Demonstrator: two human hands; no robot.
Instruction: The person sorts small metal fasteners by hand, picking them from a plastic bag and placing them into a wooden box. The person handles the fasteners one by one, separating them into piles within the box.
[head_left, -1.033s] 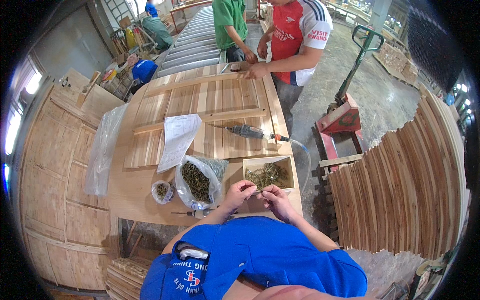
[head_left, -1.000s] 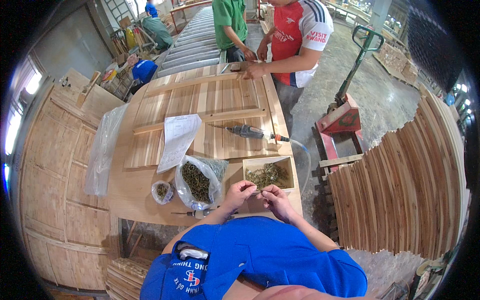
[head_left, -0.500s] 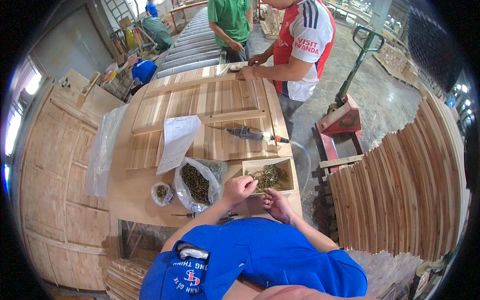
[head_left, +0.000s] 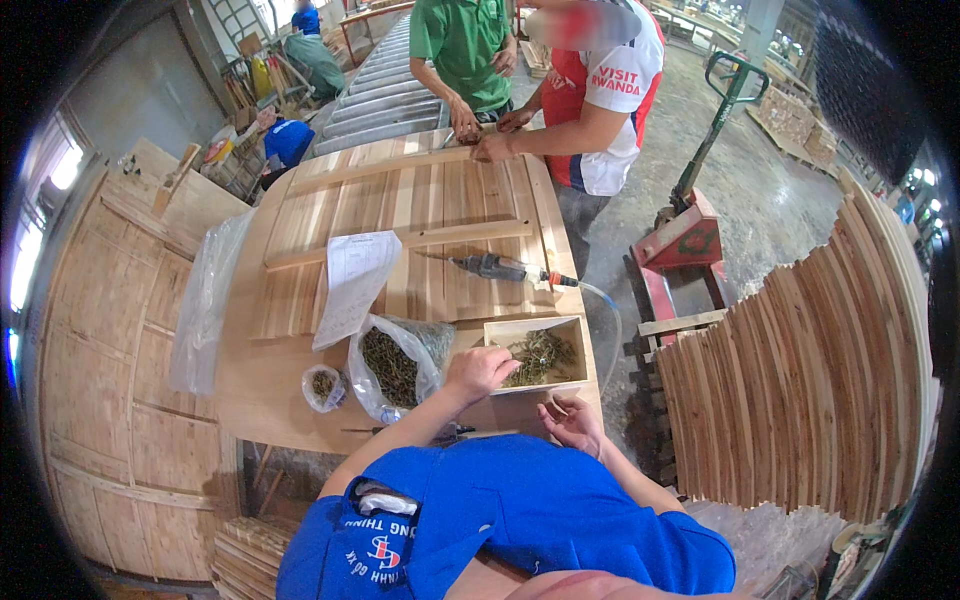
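Over the left side of a shallow wooden box (head_left: 586,352), my left hand (head_left: 482,372) has its fingers pinched together. What they hold, if anything, is too small to make out. Loose brass-coloured screws (head_left: 542,352) lie in the box. My right hand (head_left: 573,424) is turned palm up just in front of the box, its fingers loosely bent and apart. Left of the box stands a clear plastic bag (head_left: 425,385) full of dark screws. Beside that bag sits a small plastic bag (head_left: 324,388) with more screws.
A power driver (head_left: 495,267) with an air hose and a paper sheet (head_left: 352,285) lie on the slatted wooden panel (head_left: 430,200). Two people work at its far end, by a roller conveyor (head_left: 375,95). A red pallet jack (head_left: 685,245) and stacked wooden panels (head_left: 790,390) stand right.
My right hand has drawn back from the box's front edge toward me and its fingers have loosened. The person in green has reached down to the panel's far end.
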